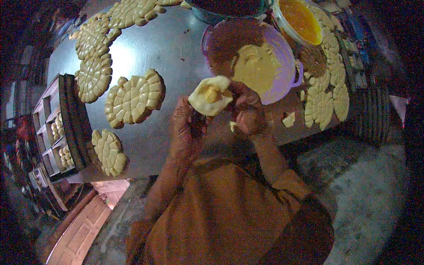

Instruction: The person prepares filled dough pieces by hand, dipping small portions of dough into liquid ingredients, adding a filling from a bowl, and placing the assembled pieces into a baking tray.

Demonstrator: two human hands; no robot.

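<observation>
A flattened round of pale dough (198,98) is cupped in my left hand (187,126), with a small yellowish lump of filling (213,94) at its centre. My right hand (250,112) has its fingers closed at the dough's right edge; whether they pinch it is hard to see in the dim light. Just beyond my hands stands a purple tub (288,55) containing a soft yellow paste (256,70). A small scrap of dough (233,127) lies beneath my right hand, and another dough piece (289,119) rests farther right on the metal table (176,57).
Scored dough clusters (134,98) lie along the left side, and more clusters (319,106) line the right. A tray with compartments (47,115) holds dough balls (66,157) at the left edge. A bucket of orange liquid (300,21) and a dark basin (203,15) stand at the back.
</observation>
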